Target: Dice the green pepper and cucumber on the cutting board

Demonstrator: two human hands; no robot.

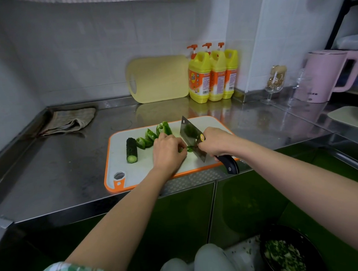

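A white cutting board with an orange rim [122,173] lies on the steel counter. On its left part rests a short dark cucumber piece [131,150]. Beside it, further back, lie several green pepper pieces [151,135]. My left hand [167,151] presses a small green pepper strip [188,148] onto the board with curled fingers. My right hand [215,141] grips a cleaver [191,135] by its black handle. The blade stands on edge right beside my left fingertips, touching the strip.
A folded cloth [72,121] lies at the counter's back left. A yellow board [158,79] and three yellow detergent bottles [212,75] lean at the wall. Glasses [274,83] and a pink kettle [330,75] stand at the right. A dark bowl with chopped greens [285,253] sits low right.
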